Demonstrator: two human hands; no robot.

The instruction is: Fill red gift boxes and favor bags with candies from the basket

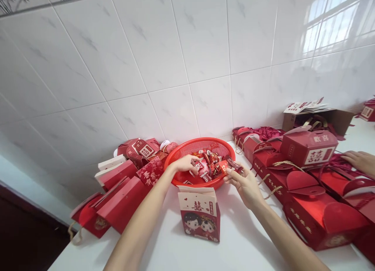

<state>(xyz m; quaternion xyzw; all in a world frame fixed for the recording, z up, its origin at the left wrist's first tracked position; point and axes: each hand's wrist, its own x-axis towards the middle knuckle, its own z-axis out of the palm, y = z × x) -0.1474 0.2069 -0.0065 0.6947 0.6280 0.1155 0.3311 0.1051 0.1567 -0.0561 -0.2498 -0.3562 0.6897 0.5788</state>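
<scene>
A red plastic basket (pixel 171 161) holds several wrapped candies (pixel 208 161). My left hand (pixel 187 164) reaches over its left side, thumb and fingers curled round a small wrapped candy (pixel 195 169). At the basket's right rim, my right hand (pixel 241 183) pinches red and dark wrapped candies (pixel 225 165) between thumb and fingers. In front of the basket a gift box (pixel 199 216) with two cartoon figures stands upright on the white table, its cream top flaps raised. Neither hand touches that box.
Several red gift boxes and bags (pixel 125 200) stand to the left. Rows of red boxes with rope handles (pixel 275 185) fill the right side, with a cardboard box (pixel 334 120) behind. Another person's hand (pixel 359 161) rests at the far right. A tiled wall (pixel 175 67) backs the table.
</scene>
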